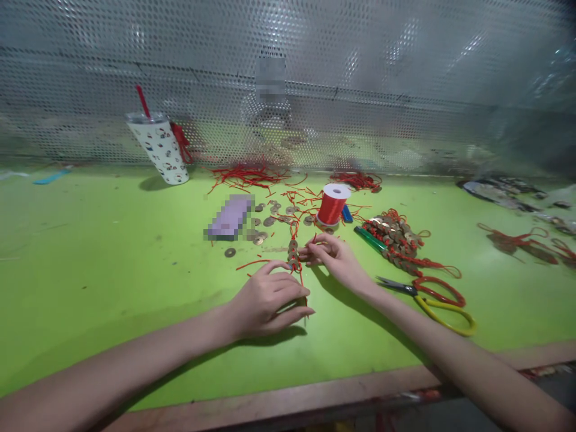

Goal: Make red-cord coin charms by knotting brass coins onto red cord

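A short string of brass coins (293, 255) tied with red cord lies upright in the middle of the green table. My left hand (272, 300) is closed at its lower end, the index finger pressing by the bottom coin and the other fingers around the cord hanging below. What sits between those lower fingers is partly hidden. On the other side, my right hand (330, 255) pinches a thin red cord (314, 239) between thumb and fingers, just beside the coins. Loose coins (269, 222) lie scattered beyond both hands.
Behind the hands stand a red cord spool (333, 207), a purple phone-like block (230, 217) and a patterned tumbler (159, 147). To the right lie scissors (416, 291), a green lighter-like stick (369, 239) and a heap of strung coins (396, 237). Red cord scraps (249, 175) lie near the perforated metal panel (216, 90).
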A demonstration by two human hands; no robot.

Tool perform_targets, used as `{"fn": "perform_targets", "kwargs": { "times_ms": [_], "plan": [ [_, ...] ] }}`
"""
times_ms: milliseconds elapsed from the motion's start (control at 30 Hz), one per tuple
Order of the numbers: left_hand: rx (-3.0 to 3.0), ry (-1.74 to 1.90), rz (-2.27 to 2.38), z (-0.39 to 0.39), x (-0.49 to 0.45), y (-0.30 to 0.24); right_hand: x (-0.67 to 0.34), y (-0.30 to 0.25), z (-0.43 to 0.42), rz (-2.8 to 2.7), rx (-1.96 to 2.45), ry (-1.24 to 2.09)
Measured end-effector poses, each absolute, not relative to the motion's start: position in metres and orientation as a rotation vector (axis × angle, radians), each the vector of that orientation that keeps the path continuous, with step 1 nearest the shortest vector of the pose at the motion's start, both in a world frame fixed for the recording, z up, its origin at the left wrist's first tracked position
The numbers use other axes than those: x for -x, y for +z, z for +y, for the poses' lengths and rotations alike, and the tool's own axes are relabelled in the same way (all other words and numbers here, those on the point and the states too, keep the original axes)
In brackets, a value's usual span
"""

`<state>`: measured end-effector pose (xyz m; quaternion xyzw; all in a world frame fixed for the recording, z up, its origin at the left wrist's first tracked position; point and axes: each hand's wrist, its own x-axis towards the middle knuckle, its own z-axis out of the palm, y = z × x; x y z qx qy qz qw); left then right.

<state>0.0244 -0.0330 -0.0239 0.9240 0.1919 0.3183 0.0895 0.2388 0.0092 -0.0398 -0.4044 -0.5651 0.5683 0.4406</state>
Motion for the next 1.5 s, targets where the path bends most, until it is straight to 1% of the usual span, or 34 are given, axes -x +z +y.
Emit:
{"fn": "perform_targets", "kwargs": {
  "times_ms": [167, 333, 633, 900, 1000, 1200, 1300, 1367, 1500],
  "plan": [
    [-2.759, 0.978, 0.748, -0.029, -0.026, -0.027, -0.238, -0.036, 0.007, -1.419, 1.006, 1.419],
    [-2.816, 0.926, 0.875, -0.028, -0.027, -0.033, -0.238, -0.036, 0.006, -1.395, 1.003, 1.424],
    [-2.812, 0.989, 0.858, -0.030, -0.026, -0.038, -0.235, -0.038, 0.005, -1.301, 0.926, 1.442],
    [-2.802, 1.010, 0.860, -0.029, -0.026, -0.038, -0.237, -0.040, 0.008, -1.302, 1.000, 1.405],
    [-2.794, 1.009, 0.867, -0.029, -0.026, -0.038, -0.238, -0.038, 0.006, -1.411, 1.076, 1.279],
    [-2.708, 1.037, 0.915, -0.030, -0.025, -0.036, -0.240, -0.035, 0.001, -1.773, 1.227, 0.852],
    [-2.654, 1.055, 0.996, -0.029, -0.023, -0.034, -0.240, -0.037, 0.001, -1.830, 1.251, 0.749],
    [-2.649, 0.981, 1.074, -0.028, -0.022, -0.031, -0.240, -0.039, 0.001, -1.833, 1.242, 0.719],
    [-2.645, 0.658, 1.245, -0.026, -0.020, -0.022, -0.241, -0.040, -0.002, -1.818, 1.228, 0.691]
  ]
}}
